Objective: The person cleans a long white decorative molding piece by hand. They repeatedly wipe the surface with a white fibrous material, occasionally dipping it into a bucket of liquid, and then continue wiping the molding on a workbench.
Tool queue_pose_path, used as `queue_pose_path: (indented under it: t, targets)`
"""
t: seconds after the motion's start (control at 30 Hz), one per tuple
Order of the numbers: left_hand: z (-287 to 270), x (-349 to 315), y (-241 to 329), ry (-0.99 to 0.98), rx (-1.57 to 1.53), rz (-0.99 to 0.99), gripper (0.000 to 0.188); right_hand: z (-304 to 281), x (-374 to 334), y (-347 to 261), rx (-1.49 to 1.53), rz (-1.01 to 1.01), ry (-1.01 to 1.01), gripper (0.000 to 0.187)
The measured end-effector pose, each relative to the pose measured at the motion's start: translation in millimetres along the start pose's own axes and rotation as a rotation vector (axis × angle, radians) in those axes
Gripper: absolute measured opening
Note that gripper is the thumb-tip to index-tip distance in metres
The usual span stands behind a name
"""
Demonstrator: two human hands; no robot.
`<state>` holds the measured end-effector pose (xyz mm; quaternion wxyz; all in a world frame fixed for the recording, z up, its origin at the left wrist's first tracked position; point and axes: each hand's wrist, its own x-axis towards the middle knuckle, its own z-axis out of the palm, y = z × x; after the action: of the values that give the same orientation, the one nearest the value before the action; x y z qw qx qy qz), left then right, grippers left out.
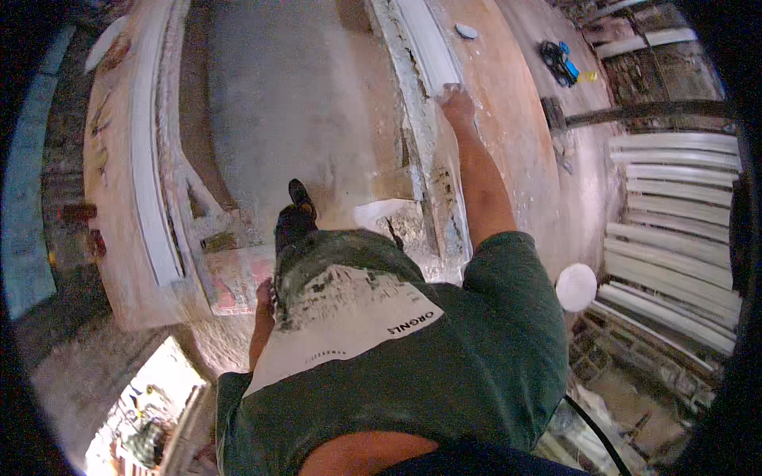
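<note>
My right arm reaches forward to the right-hand bench. At its end, my right hand (456,103) is closed at the near end of a smooth white moulding strip (425,40), its fingers curled and partly blurred. Whether it grips the strip or a small tool there cannot be made out. Rough, crumbly plaster (413,103) runs along the strip's inner edge. Down at my side, beside my dark green shirt (397,373), hangs my left hand (264,295); its fingers are mostly hidden. One dark shoe (301,194) shows on the floor between the benches.
On the left bench (115,214) lies another long white moulding (151,198). A small white disc (466,31) rests on the right bench top (508,103). Beyond are a black-and-blue object (559,63), several stacked white lengths (675,214) and a round white thing (575,287).
</note>
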<state>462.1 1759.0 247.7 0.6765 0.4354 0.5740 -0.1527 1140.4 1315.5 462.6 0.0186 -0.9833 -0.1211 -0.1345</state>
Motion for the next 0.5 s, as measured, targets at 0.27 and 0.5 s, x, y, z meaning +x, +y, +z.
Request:
queue_pose_path:
  t: [0.27,0.5]
  targets:
    - [3,-4,279,-0.051,0.004,0.278,0.038,-30,22,-46,-0.027,0.028,-0.267,0.036]
    - [45,112,454,-0.184,0.241,0.427,0.042,-40,22,-62,0.043,0.158,-0.334,0.035]
